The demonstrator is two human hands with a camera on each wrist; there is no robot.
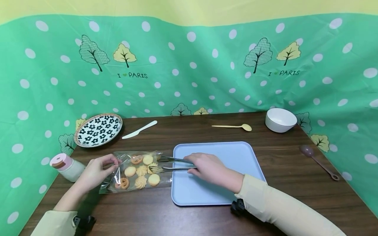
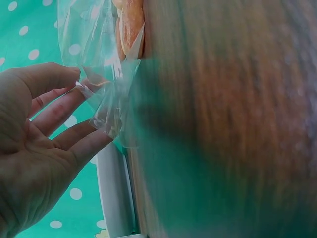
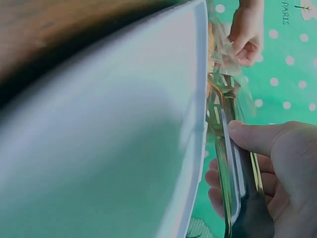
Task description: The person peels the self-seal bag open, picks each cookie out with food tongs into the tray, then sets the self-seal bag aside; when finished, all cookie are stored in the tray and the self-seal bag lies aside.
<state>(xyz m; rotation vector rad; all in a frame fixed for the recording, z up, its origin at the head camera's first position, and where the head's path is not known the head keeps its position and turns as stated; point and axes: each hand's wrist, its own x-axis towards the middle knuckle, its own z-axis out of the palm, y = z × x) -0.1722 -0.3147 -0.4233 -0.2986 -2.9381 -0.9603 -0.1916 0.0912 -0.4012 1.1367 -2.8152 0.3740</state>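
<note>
A clear plastic bag (image 1: 134, 187) of cookies (image 1: 141, 170) lies left of the blue tray (image 1: 206, 193). My left hand (image 1: 95, 172) pinches the left edge of the bag; in the left wrist view, thumb and fingertips are on the crinkled plastic (image 2: 106, 106). From the right, my right hand (image 1: 208, 167) grips metal tongs (image 1: 178, 160) over the tray. Their two arms stand apart, and the tips reach into the bag among the cookies on its right side. In the right wrist view, the thumb lies along the tongs (image 3: 235, 163) with the fingers curled behind.
Beside my left hand stands a jar with a pink lid (image 1: 69, 167). Farther back are a flower-patterned plate (image 1: 98, 130), a white knife (image 1: 140, 129), a yellow spoon (image 1: 236, 127) and a white bowl (image 1: 280, 120). A brown ladle (image 1: 319, 162) lies near the table's right edge.
</note>
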